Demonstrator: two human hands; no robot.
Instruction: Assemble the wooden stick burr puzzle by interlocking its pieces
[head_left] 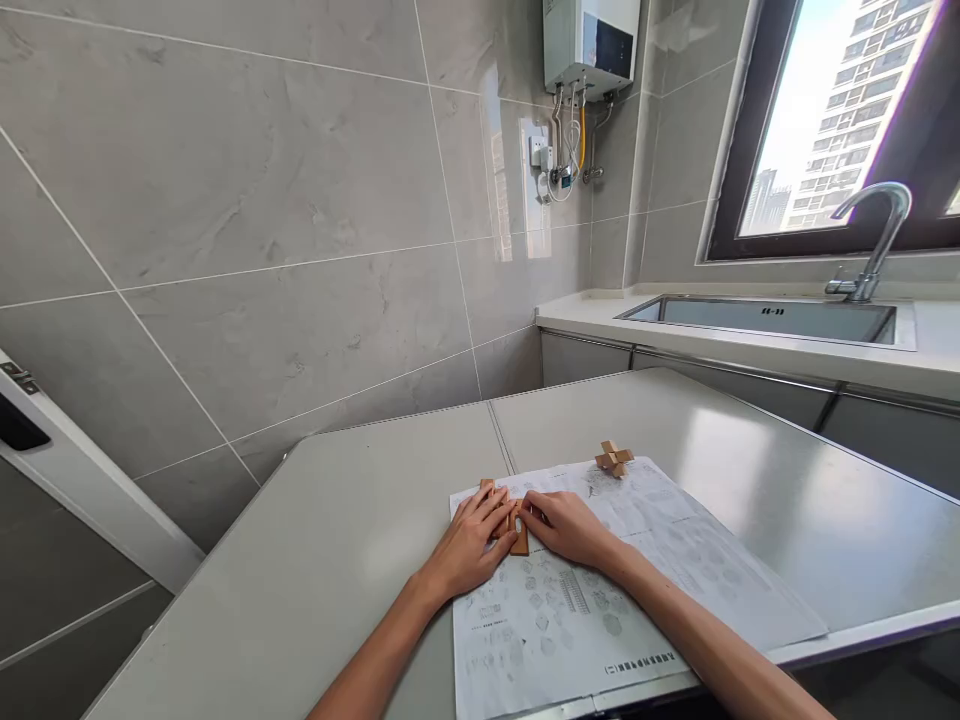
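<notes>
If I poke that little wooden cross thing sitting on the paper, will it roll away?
Probably not. The wooden cross puzzle has blocky square arms sticking out, so it would likely tumble once and stop. It looks small and made of wood, so it is probably light and stiff. The printed sheet under it lies flat and looks smooth, so the puzzle may slide a little.

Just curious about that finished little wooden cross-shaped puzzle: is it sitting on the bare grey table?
No, the small wooden cross-shaped puzzle rests on the printed white paper sheet, near its far edge.
</notes>
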